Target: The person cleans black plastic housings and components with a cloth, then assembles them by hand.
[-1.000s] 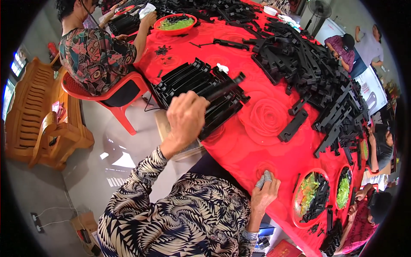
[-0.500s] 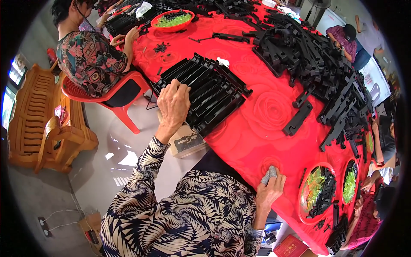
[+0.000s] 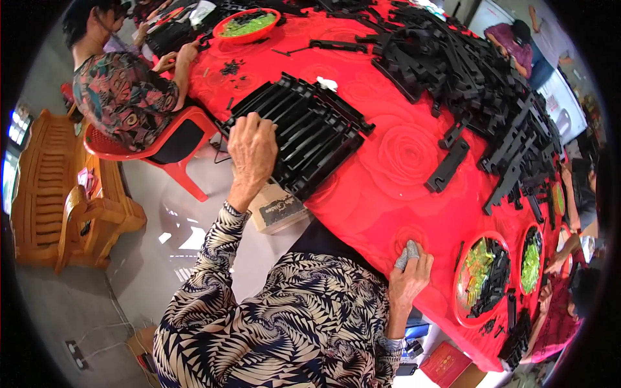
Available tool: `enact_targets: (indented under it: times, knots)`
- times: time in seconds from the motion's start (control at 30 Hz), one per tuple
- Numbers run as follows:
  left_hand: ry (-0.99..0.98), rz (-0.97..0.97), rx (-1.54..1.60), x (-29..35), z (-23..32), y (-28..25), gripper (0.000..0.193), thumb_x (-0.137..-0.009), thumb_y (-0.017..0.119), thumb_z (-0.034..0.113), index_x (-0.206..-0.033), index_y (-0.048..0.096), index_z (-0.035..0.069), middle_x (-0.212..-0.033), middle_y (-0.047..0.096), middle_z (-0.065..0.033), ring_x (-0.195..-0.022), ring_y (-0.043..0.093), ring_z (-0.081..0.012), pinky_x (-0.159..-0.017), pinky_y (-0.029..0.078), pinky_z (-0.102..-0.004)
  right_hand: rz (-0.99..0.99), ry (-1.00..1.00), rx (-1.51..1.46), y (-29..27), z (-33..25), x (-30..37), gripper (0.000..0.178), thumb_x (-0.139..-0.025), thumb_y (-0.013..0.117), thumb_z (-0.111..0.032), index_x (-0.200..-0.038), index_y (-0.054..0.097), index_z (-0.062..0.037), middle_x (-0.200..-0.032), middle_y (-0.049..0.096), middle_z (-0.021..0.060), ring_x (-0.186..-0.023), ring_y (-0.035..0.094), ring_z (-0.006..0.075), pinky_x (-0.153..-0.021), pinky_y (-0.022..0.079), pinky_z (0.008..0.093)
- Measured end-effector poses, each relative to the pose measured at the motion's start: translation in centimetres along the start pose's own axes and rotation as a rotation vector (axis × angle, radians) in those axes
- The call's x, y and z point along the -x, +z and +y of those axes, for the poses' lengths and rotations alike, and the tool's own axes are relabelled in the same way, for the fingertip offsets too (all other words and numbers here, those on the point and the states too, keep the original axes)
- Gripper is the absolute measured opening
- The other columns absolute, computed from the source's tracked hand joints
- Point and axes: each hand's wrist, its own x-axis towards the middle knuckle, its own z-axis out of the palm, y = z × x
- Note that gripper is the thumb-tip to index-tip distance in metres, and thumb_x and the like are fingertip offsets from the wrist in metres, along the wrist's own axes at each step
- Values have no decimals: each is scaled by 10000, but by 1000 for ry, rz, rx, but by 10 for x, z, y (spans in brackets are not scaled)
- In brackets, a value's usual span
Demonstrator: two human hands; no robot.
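A row of long black plastic parts (image 3: 310,139) lies side by side on the red tablecloth, in front of me and a little left. My left hand (image 3: 252,152) is closed over their near left end, fingers curled down; its fingertips and whatever they pinch are hidden. At the table's near edge, further right, rests my right hand (image 3: 411,278). Grey covers (image 3: 407,254) wrap its fingertips. Those fingers are bent together, and I cannot make out anything between them. A single black plastic part (image 3: 447,167) lies on the cloth beyond my right hand.
A large heap of black parts (image 3: 453,71) covers the far right. Red-rimmed bowls (image 3: 460,310) hold green and black pieces at right; another bowl (image 3: 249,39) stands far left. A co-worker sits on a red chair (image 3: 187,171) at left. A cardboard box (image 3: 278,210) stands below the table edge.
The whole view has shifted slightly, so the table and the parts sit a little further left. Both my hands keep nearly the same places, with the right fingers shifted only slightly.
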Motion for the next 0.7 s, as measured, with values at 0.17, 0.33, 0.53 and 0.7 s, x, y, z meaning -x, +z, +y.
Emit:
enact_targets:
  times: [0.17,0.33,0.53,0.7]
  knots:
    - [-19,1,-65,-2,0,-6,105,-785,690,131,-866,634,93,-845,554,-69,-824,559,-269,-717,450,-389,-13,-8,-21,2,2,1,239,-717,645,54,-955,629,49,-1034,638,174,-854,588,352,-706,519,435]
    - [-5,11,-48,-4,10,-10,187,-808,679,117,-986,642,73,-954,583,-72,-889,567,-276,-763,451,-386,-38,42,-56,-2,1,-1,298,-657,638,31,-954,630,48,-1072,631,163,-881,588,349,-729,523,423]
    - [37,-128,499,6,79,-34,178,-791,713,64,-956,652,32,-902,620,-111,-826,591,-282,-743,471,-378,-29,55,-77,-5,4,0,324,-604,610,32,-927,627,52,-1087,629,153,-900,583,334,-746,522,414]
    - [125,-501,858,26,167,-17,287,-798,750,151,-1003,637,-15,-922,652,-137,-823,634,-266,-739,510,-356,-50,62,-68,-7,6,3,347,-581,610,23,-927,623,48,-1103,618,157,-896,564,330,-751,516,399]
